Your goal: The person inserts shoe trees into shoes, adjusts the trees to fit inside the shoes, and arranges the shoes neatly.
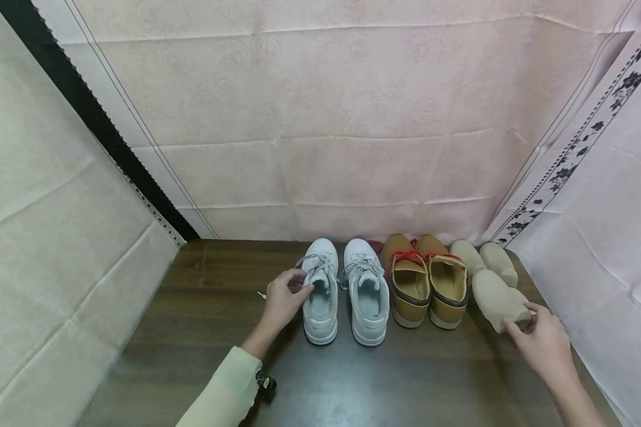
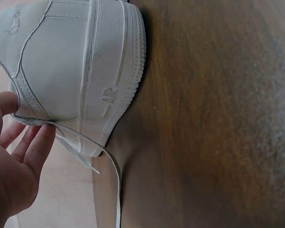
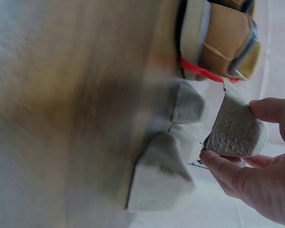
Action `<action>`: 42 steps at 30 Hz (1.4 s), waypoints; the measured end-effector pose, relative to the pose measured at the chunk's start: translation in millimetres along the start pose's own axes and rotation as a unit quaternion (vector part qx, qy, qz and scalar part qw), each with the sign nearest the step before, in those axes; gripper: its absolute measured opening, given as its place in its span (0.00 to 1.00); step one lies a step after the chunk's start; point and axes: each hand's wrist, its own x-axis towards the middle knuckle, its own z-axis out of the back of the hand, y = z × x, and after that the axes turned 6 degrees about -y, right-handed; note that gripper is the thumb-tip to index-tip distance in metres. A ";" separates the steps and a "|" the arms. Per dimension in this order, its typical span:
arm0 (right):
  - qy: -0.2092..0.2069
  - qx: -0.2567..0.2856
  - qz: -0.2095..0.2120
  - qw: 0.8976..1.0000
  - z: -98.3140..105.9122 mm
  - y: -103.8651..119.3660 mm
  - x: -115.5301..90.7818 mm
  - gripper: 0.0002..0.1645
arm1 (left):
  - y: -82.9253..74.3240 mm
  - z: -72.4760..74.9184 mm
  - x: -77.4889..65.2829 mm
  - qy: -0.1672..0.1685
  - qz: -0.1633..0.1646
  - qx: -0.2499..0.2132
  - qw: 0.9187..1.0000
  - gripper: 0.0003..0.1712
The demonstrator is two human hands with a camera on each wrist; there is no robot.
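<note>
My left hand (image 1: 285, 296) is at the left side of a white sneaker (image 1: 320, 326), near its opening. In the left wrist view its thumb and fingertips are apart at the collar, and a loose shoelace (image 2: 115, 164) runs across the fingertips and down to the floor. My right hand (image 1: 545, 341) holds a pale moulded shoe insert (image 3: 237, 126) between thumb and fingers, above the floor at the right. Other pale inserts (image 3: 187, 102) lie below it, by the wall. A second white sneaker (image 1: 370, 320) stands beside the first.
Tan shoes (image 1: 446, 311) with red laces (image 1: 408, 255) stand between the white sneakers and the inserts. Behind the row is a covered wall (image 1: 352, 148); further covered walls stand left (image 1: 59, 267) and right (image 1: 609, 237). Everything stands on a dark wood floor (image 1: 374, 385).
</note>
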 end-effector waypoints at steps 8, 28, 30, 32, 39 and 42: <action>-0.018 0.025 0.042 0.999 17.9 8.5 9.9 0.35 | -2.9 0.1 1.8 0.001 -0.004 0.006 1.000 0.15; -0.066 0.061 0.110 0.990 21.3 62.1 13.6 0.37 | -6.2 1.8 1.8 0.019 0.007 0.019 1.000 0.14; -0.068 0.071 0.119 0.988 20.0 67.5 14.6 0.36 | -5.7 1.6 1.7 0.020 0.008 0.017 1.000 0.14; -0.068 0.081 0.126 0.986 18.5 72.6 15.6 0.36 | -4.9 1.3 1.7 0.020 0.006 0.016 1.000 0.14; -0.068 0.084 0.162 0.981 10.2 88.6 21.2 0.36 | -2.8 2.0 1.0 0.012 0.001 0.012 1.000 0.13; -0.052 0.092 0.163 0.981 8.8 94.9 23.0 0.37 | -2.7 2.4 1.0 0.013 0.000 0.009 1.000 0.13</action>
